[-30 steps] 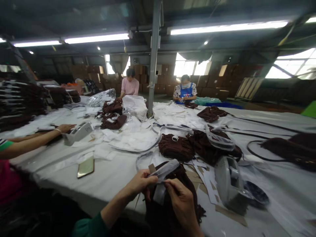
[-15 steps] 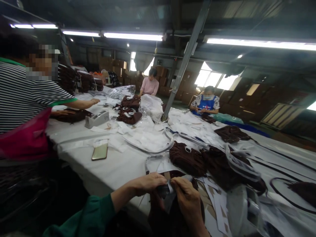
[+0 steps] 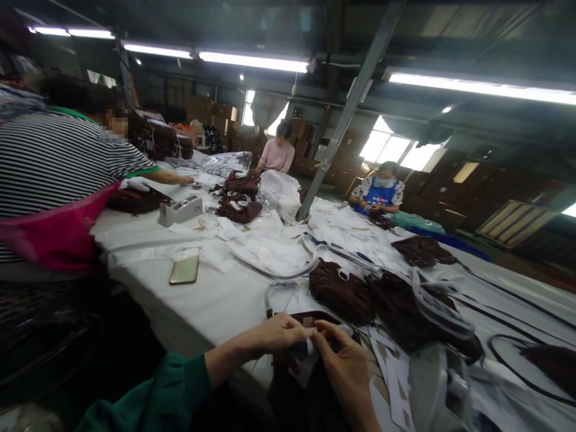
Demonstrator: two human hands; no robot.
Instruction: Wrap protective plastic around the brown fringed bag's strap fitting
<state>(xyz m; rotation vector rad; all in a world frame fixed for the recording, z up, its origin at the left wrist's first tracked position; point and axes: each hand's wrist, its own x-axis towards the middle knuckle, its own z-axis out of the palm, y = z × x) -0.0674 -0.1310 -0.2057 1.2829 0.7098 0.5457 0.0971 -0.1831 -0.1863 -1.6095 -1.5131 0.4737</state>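
My left hand (image 3: 279, 335) and my right hand (image 3: 342, 366) meet at the table's near edge, thumbs and fingers pinched together. Between them is a piece of thin white wrapping (image 3: 309, 348), held around a dark part of a brown fabric bag (image 3: 294, 399). Much of that dark part is hidden by my fingers. The bag hangs below my hands, over the edge of the table. Just beyond my fingers lies a curved strap wrapped in white (image 3: 288, 285). A brown gathered bag (image 3: 341, 291) with a white-wrapped ring rests farther off.
On the white-covered table (image 3: 148, 270) are a phone (image 3: 184, 270), a grey tape dispenser (image 3: 180, 212) and a second dispenser (image 3: 436, 384) at right. White paper strips (image 3: 391, 372) lie beside my right hand. Several co-workers stand around; one in a striped shirt (image 3: 67, 156) reaches across at left.
My right fingers have shifted and bent over the white wrapping, while my left hand stays nearly in place. At left, the co-worker in stripes has leaned farther over the table.
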